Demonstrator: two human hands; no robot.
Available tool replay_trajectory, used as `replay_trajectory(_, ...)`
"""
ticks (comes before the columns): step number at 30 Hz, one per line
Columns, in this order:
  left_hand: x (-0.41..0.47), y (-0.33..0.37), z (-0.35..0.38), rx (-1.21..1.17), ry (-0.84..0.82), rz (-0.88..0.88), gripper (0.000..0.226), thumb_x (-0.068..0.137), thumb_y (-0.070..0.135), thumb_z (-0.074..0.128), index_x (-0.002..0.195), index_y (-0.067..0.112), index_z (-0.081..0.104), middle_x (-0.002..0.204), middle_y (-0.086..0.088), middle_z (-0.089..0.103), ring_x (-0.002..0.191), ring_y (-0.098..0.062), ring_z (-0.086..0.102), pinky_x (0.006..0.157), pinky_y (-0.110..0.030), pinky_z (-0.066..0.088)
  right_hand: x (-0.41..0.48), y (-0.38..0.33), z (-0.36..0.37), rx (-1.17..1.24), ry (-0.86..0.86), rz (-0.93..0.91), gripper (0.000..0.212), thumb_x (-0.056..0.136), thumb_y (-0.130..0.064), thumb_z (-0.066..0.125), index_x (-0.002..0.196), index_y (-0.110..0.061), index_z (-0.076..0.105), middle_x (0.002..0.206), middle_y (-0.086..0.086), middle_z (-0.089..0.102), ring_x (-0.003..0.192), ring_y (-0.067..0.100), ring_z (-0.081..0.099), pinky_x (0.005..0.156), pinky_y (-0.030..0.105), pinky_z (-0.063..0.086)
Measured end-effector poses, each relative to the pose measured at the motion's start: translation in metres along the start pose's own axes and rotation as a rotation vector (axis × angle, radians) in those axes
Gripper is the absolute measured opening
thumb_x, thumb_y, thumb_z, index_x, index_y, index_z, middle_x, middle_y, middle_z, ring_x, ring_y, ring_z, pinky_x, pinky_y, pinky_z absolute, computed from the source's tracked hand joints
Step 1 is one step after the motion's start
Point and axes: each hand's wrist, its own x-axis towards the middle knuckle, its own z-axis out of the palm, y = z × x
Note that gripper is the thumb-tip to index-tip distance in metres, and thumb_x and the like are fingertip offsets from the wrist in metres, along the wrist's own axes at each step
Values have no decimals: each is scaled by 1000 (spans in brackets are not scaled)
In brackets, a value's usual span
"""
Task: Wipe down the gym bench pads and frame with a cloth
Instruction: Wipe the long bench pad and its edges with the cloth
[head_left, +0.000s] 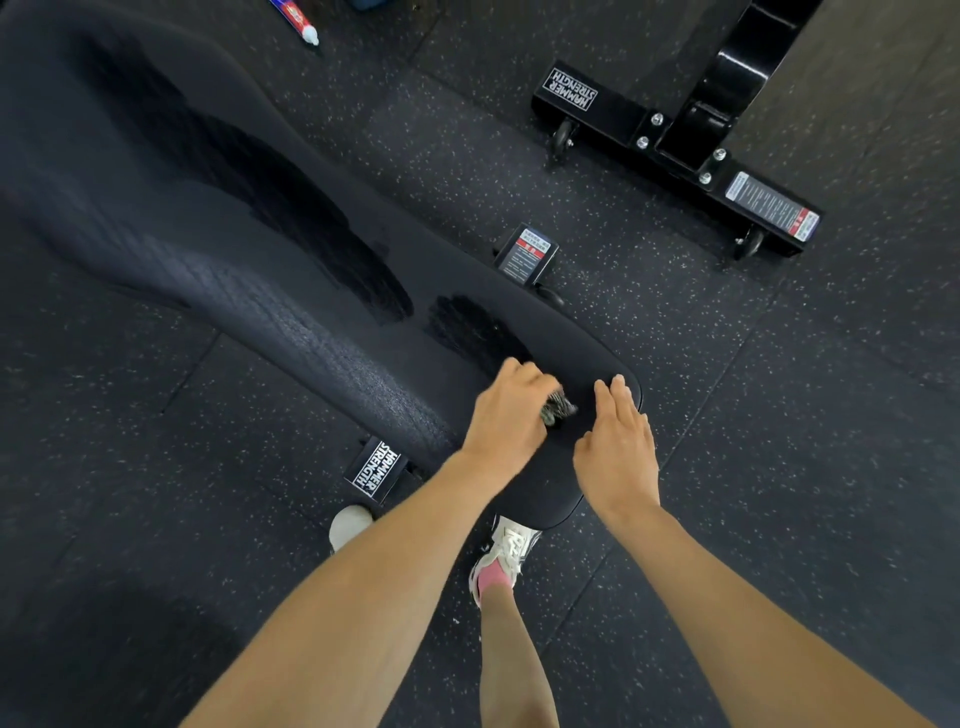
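Note:
A long black bench pad (249, 244) runs from the upper left down to a rounded seat end (545, 483) near my feet. Dark wet streaks (467, 327) mark the pad's middle. My left hand (506, 413) grips a small grey cloth (557, 408) and holds it against the seat end. My right hand (618, 441) lies flat on the seat pad just right of the cloth, fingers straight. Most of the cloth is hidden under my left hand. The bench's black frame foot (374, 470) shows below the pad at the left.
A second black bench base (675, 145) with small wheels stands at the upper right. A labelled frame foot (525, 255) pokes out beyond the pad. A tube-shaped item (298, 21) lies on the speckled rubber floor (779, 415) at the top. My shoes (506, 556) stand under the seat end.

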Motion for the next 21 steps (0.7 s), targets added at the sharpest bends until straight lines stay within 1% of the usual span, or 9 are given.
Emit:
replay_trajectory(3,-18,-11,7,-17,58,78,48,57,-17,68,100,6,68,91,-5,61,91,-18,42,44,-27,46,0,-2,-1,-13,3,0,64,96,-5,42,153,-8,13,161,10,3,149,22,8,121,37,9)
replay_trajectory(6,-14,-23,4,18,118,59,50,55,-19,67,99,4,66,91,-8,58,89,-20,39,44,-24,39,-2,-3,1,-28,6,4,64,96,-6,42,153,-7,12,161,10,1,149,22,7,121,37,9)
replay_trajectory(8,4,-27,-6,13,126,-27,44,61,-19,60,99,3,63,96,-13,55,93,-25,39,52,-37,47,-3,-2,3,-34,4,2,65,96,-5,41,153,-7,11,161,10,-1,149,23,5,121,37,8)
replay_trajectory(9,17,-30,-13,11,158,-85,42,64,-18,56,100,2,62,99,-15,54,96,-29,40,63,-44,47,-3,-2,4,-33,5,1,65,95,-5,41,153,-7,10,161,10,-2,149,23,5,121,38,8)
replay_trajectory(10,31,-34,-21,21,197,-138,41,67,-17,54,103,2,61,103,-16,53,99,-32,41,74,-43,45,-3,-2,4,-32,7,0,65,95,-5,41,153,-7,10,161,10,-2,149,23,4,121,38,8)
replay_trajectory(12,55,-42,-36,83,240,-194,40,74,-14,56,110,2,56,111,-15,51,105,-32,41,85,-36,36,-3,-1,4,-29,7,-4,66,95,-4,40,153,-7,10,161,10,-2,149,23,3,121,38,7)
replay_trajectory(14,73,-50,-48,118,257,-218,39,78,-10,58,114,3,53,116,-14,50,108,-30,40,86,-35,33,-3,1,3,-16,16,-7,66,94,-1,39,153,-7,10,162,10,-1,149,23,3,122,38,6)
replay_trajectory(18,83,-45,-49,113,348,-372,39,81,-9,58,117,5,51,120,-12,49,111,-28,39,77,-29,33,-4,3,5,-9,19,-17,68,92,2,39,153,-8,10,162,9,-2,149,22,2,122,37,4)
replay_trajectory(21,62,-33,-28,122,349,-336,42,77,-11,60,116,4,53,116,-14,52,110,-31,42,77,-30,38,-4,6,4,6,18,-23,68,92,0,39,153,-9,11,162,8,-1,149,21,2,122,36,3)
